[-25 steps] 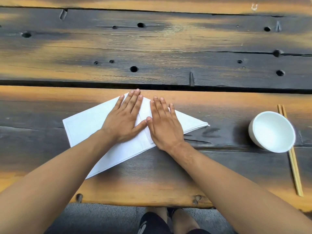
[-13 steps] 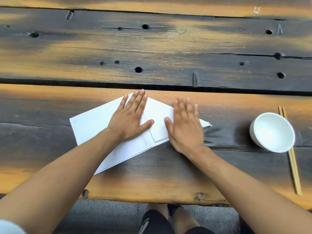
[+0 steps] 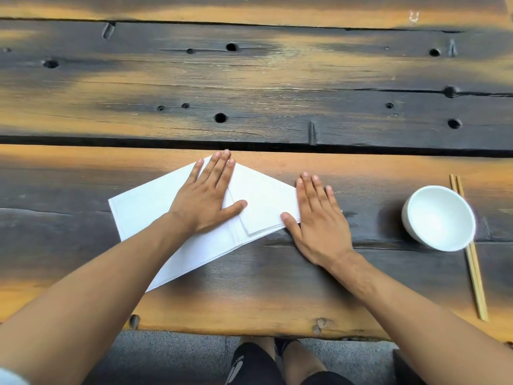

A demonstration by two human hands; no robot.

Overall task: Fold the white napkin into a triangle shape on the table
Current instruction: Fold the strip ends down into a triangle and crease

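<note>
I see my left hand [image 3: 206,200] lying flat on the white napkin [image 3: 144,207], palm down, fingers straight and close together, pointing away from me toward the cloth's far corner, thumb stretched out to the right. My right hand [image 3: 319,218] is flat too, fingers straight and slightly spread, palm pressed down over the napkin's right tip; most of that hand rests on the table [image 3: 249,273], with only its thumb side overlapping the cloth. Neither hand pinches or curls around anything. Both forearms reach in from the near edge.

The napkin lies between and under my hands, on the near plank. It is folded into a rough triangle: the far corner sits just under my left fingertips, one long edge runs down and left of my left forearm, and the near edge slants from beneath that forearm up toward my right thumb. Between the two thumbs I can see stacked layers with several offset edges and a smaller folded flap on top.

Right of my right hand, well apart from it, stands a white bowl [image 3: 440,218], tilted slightly toward me. A pair of wooden chopsticks [image 3: 474,270] lies partly under the bowl's far side and runs toward me. Nothing lies between my hands and the cloth.
</note>
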